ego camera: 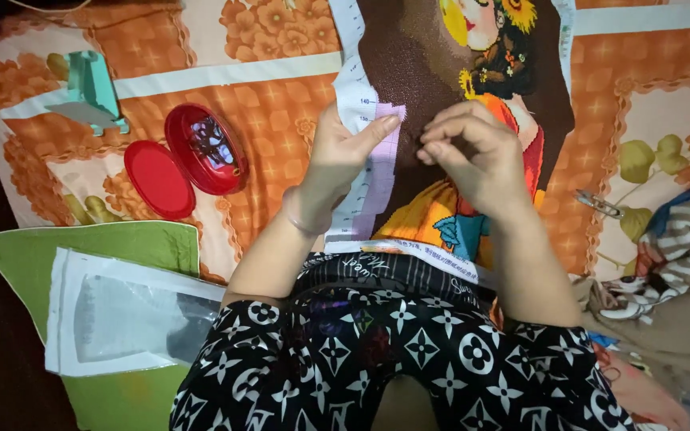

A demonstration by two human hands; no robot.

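A cross-stitch canvas with a brown ground and a colourful figure lies over my lap and the orange floral bedspread. My left hand pinches the canvas's white gridded left edge, thumb on top of the folded border. On the brown area just right of it rests my right hand, with fingertips curled and pinched together; any needle or thread in them is too small to see.
An open red oval case with small dark items sits left, its lid beside it. A teal object lies farther left. A green cushion bears a clear plastic bag. Scissors and crumpled clothes lie right.
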